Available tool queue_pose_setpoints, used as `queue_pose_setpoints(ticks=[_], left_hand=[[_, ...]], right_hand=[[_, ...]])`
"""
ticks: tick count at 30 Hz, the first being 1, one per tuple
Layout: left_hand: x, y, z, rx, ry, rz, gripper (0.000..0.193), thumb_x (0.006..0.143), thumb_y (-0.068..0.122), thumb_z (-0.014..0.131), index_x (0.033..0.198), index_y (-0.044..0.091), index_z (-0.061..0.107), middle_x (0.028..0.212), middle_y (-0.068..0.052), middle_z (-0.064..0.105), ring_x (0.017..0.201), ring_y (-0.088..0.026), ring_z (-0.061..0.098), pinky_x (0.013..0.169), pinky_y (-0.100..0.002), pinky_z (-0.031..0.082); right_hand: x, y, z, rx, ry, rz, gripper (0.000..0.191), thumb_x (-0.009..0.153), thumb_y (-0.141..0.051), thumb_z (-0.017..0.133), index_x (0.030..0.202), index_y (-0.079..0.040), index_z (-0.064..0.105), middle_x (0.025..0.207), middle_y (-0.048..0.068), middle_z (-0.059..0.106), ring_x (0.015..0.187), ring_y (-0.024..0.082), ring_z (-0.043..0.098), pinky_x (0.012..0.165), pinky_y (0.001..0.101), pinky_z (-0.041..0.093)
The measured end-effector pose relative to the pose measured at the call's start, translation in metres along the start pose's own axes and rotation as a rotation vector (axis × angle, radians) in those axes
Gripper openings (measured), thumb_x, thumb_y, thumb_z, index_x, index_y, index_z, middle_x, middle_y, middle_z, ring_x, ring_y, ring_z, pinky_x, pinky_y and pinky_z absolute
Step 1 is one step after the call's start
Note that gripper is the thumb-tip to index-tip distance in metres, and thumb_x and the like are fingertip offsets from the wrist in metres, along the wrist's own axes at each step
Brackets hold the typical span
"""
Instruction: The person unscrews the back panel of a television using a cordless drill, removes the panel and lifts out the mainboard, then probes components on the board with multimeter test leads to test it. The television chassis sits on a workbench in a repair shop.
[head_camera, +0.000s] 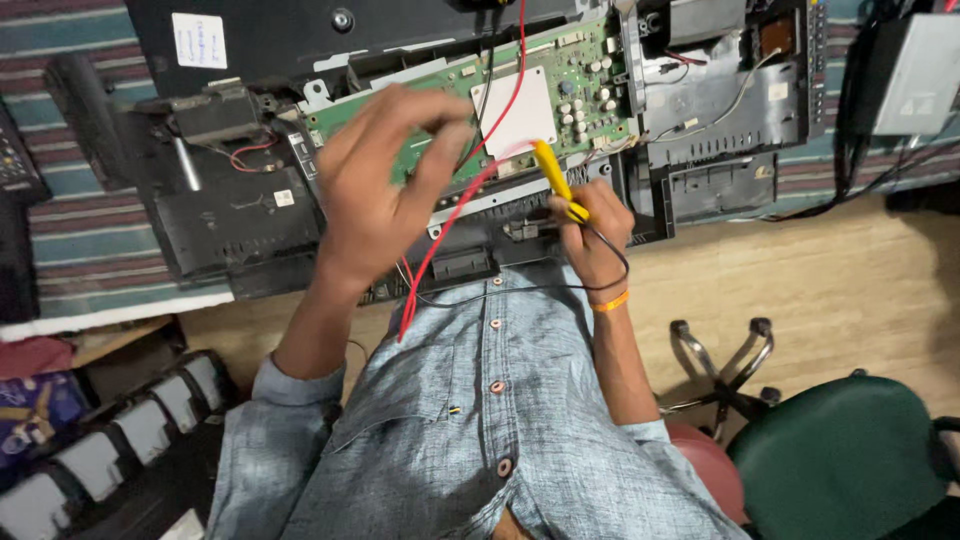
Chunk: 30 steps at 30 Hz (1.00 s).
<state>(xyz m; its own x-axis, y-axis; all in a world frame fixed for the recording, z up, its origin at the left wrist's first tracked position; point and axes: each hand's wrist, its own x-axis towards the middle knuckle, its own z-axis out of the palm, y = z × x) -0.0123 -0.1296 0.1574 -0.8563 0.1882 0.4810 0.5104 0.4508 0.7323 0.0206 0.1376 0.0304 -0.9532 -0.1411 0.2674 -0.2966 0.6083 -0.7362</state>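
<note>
Our right hand (590, 225) pinches a yellow probe (556, 180) tipped onto the green circuit board (450, 90); our left hand (385, 180) pinches the red lead (455, 215) above it.

Circuit board (450, 95) inside open chassis (700, 110); probe (556, 180) before board; chair (850, 460) right.
</note>
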Motion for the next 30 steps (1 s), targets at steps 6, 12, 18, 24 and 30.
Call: queue_pose_setpoints(ticks=[6, 12, 18, 24, 30], left_hand=[[-0.002, 0.083, 0.028, 0.064, 0.091, 0.913, 0.024, 0.101, 0.020, 0.065, 0.116, 0.003, 0.073, 0.121, -0.012, 0.068, 0.083, -0.025, 0.066, 0.079, -0.042, 0.060], [-0.012, 0.094, 0.067, 0.062, 0.326, 0.975, 0.028, 0.098, 0.005, 0.068, 0.124, 0.007, 0.074, 0.133, 0.003, 0.060, 0.071, -0.021, 0.065, 0.067, -0.038, 0.059], [-0.032, 0.128, 0.086, -0.036, 0.273, 0.703, 0.035, 0.099, 0.000, 0.066, 0.134, 0.006, 0.071, 0.143, -0.003, 0.055, 0.080, -0.028, 0.072, 0.070, -0.041, 0.065], [-0.043, 0.157, 0.088, -0.154, 0.282, 0.456, 0.023, 0.097, 0.004, 0.069, 0.118, 0.011, 0.073, 0.129, 0.004, 0.064, 0.079, -0.023, 0.069, 0.073, -0.040, 0.069], [-0.038, 0.154, 0.068, -0.310, 0.191, 0.394, 0.011, 0.094, 0.012, 0.070, 0.099, 0.004, 0.075, 0.115, -0.002, 0.072, 0.078, -0.023, 0.071, 0.076, -0.043, 0.073]], right_hand=[[0.013, -0.004, 0.015, -0.060, -0.183, -0.070, 0.017, 0.088, -0.015, 0.081, 0.089, -0.003, 0.068, 0.077, 0.013, 0.058, 0.068, 0.034, 0.060, 0.059, 0.0423, 0.045], [0.007, -0.002, 0.024, -0.058, -0.204, -0.037, 0.018, 0.090, -0.017, 0.082, 0.090, -0.004, 0.070, 0.078, 0.012, 0.058, 0.069, 0.034, 0.060, 0.060, 0.0423, 0.046], [0.009, -0.002, 0.026, -0.095, -0.223, -0.012, 0.018, 0.091, -0.018, 0.083, 0.090, -0.005, 0.071, 0.075, 0.013, 0.057, 0.067, 0.034, 0.059, 0.058, 0.0428, 0.044], [0.011, -0.005, 0.027, -0.044, -0.196, -0.027, 0.016, 0.092, -0.018, 0.082, 0.092, -0.005, 0.072, 0.076, 0.012, 0.059, 0.067, 0.033, 0.060, 0.059, 0.0419, 0.046], [0.011, -0.005, 0.024, -0.052, -0.202, -0.018, 0.021, 0.092, -0.021, 0.083, 0.090, -0.004, 0.070, 0.074, 0.012, 0.056, 0.064, 0.033, 0.058, 0.058, 0.0422, 0.044]])
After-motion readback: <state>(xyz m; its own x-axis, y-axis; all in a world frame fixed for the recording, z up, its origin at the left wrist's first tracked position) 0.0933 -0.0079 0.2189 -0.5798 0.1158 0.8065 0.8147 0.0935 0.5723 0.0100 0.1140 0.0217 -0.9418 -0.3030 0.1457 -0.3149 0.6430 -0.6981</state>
